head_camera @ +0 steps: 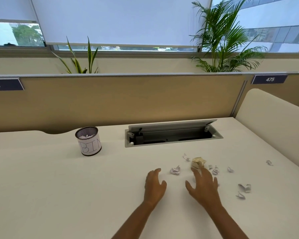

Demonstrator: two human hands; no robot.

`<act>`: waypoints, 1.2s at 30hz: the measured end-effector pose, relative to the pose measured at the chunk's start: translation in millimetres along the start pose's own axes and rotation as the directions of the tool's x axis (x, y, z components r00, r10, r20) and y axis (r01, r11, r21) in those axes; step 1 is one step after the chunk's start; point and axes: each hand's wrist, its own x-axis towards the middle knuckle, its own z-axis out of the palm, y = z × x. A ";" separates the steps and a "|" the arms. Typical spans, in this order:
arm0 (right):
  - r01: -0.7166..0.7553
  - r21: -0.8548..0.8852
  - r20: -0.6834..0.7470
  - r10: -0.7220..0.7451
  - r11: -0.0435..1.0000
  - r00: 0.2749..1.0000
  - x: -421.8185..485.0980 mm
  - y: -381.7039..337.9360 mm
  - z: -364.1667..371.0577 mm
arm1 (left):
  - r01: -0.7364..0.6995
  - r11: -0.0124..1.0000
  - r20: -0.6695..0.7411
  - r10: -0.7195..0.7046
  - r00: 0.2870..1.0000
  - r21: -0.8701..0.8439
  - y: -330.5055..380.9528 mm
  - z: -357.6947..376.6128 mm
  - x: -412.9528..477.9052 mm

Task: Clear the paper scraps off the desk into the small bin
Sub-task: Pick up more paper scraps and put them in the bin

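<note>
Both hands hover palm-down over the desk [59, 187], fingers spread, neither holding anything. The right hand [204, 185] is closest to the work: the beige crumpled wad [198, 162] sits right at its fingertips, maybe touching, w/ small white scraps [243, 188] scattered beyond it and off to its right. One white scrap [175, 169] lies btwn the two hands, just ahead of the left hand [154, 184]. The bin [88, 141], already holding some paper, stands well off to the left hand's far-left. Likely next: right hand gathers, then carries leftward across to the bin.
</note>
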 end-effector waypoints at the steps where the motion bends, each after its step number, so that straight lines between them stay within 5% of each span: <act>1: -0.024 -0.016 0.087 0.026 1.000 0.996 2.6 7.9 -2.4 | -0.006 1.000 0.010 0.006 1.000 0.008 3.4 3.6 -1.5; 6: 0.075 0.026 0.250 -0.079 0.997 0.965 -4.7 22.9 -4.4 | -0.012 0.999 0.017 0.012 1.000 -0.039 16.6 18.2 -10.2; 15: 0.096 0.260 0.143 -0.136 0.961 0.980 -22.0 -1.3 -0.2 | 0.137 0.934 0.071 -0.120 0.990 -0.330 32.5 33.7 -24.4; 18: 0.180 0.331 0.121 -0.231 0.926 0.966 -24.2 -18.6 -3.8 | 0.350 0.682 0.235 -0.259 0.937 -0.642 37.4 30.4 -27.1; 22: 0.302 0.373 0.106 -0.363 0.877 0.926 -23.7 -34.2 -7.8 | 0.519 0.093 0.468 -0.322 0.823 -0.850 33.0 21.5 -25.2; 26: 0.273 0.429 0.074 -0.334 0.861 0.940 -13.2 -22.5 -19.4 | 0.548 -0.067 0.541 -0.296 0.787 -0.834 31.9 19.9 -18.0; 31: 0.165 0.366 0.034 -0.190 0.916 0.981 2.1 11.8 -26.6 | 0.488 0.050 0.424 -0.425 0.800 -0.871 35.5 19.7 -1.4; 36: 0.006 0.158 0.255 -0.047 0.987 0.966 4.4 47.4 -20.6 | 0.375 0.688 0.052 -0.441 0.896 -0.621 39.3 20.9 23.4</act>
